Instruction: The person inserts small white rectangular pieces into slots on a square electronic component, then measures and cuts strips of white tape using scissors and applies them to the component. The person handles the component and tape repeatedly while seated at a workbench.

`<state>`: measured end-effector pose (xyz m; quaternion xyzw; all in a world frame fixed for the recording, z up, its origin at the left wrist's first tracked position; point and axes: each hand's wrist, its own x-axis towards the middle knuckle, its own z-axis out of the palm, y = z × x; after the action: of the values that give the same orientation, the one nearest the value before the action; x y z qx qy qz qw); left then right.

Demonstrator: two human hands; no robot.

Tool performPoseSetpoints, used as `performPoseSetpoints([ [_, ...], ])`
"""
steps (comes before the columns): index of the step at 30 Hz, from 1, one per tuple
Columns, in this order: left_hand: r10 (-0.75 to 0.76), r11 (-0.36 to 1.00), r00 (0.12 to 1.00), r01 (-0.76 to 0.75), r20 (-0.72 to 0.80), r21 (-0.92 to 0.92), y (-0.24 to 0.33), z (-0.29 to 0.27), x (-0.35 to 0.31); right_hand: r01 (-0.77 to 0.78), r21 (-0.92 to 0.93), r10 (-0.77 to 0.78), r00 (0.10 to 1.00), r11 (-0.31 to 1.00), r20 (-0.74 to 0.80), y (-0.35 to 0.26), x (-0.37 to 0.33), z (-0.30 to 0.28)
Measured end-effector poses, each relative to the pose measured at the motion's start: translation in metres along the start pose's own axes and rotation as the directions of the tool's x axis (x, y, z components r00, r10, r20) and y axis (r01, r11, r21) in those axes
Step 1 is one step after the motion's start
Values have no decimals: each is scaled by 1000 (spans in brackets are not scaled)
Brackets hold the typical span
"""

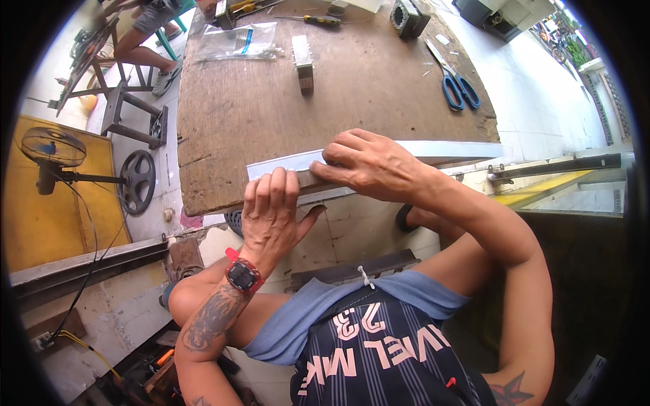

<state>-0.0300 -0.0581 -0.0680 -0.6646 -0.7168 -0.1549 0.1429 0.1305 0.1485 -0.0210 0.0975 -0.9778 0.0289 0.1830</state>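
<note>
A long white strip, flat and thin like plastic or paper, lies along the near edge of the wooden table. My left hand rests at the strip's left end, fingers lying side by side over the table edge and the thumb spread apart below it. To the right, my right hand has its fingers curled and pressed down on the strip at the edge. Its palm side and part of the strip are hidden. A red-and-black watch is on my left wrist.
Scissors with blue handles lie at the table's right. A metal block, a clear plastic bag, a screwdriver and a dark finned metal part are farther back. A fan stands left; another person's leg shows behind.
</note>
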Motion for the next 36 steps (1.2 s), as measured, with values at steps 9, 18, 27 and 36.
performPoseSetpoints([
  [9, 62, 996, 998, -62, 4, 58, -7, 0, -4, -5, -4, 4, 1000, 1000, -31, 7, -16, 1],
  [18, 95, 995, 994, -94, -47, 18, 6, 4, 6, 46, -46, -49, 997, 998, -57, 13, -26, -3],
  [27, 47, 994, 999, -46, -2, 95, 23, 12, 15, 45, -64, -48, 998, 997, -47, 14, -28, -4],
  [36, 66, 991, 997, -68, 27, 114, 25, 11, 15, 31, -91, -41, 994, 995, -106, 18, -38, -5],
])
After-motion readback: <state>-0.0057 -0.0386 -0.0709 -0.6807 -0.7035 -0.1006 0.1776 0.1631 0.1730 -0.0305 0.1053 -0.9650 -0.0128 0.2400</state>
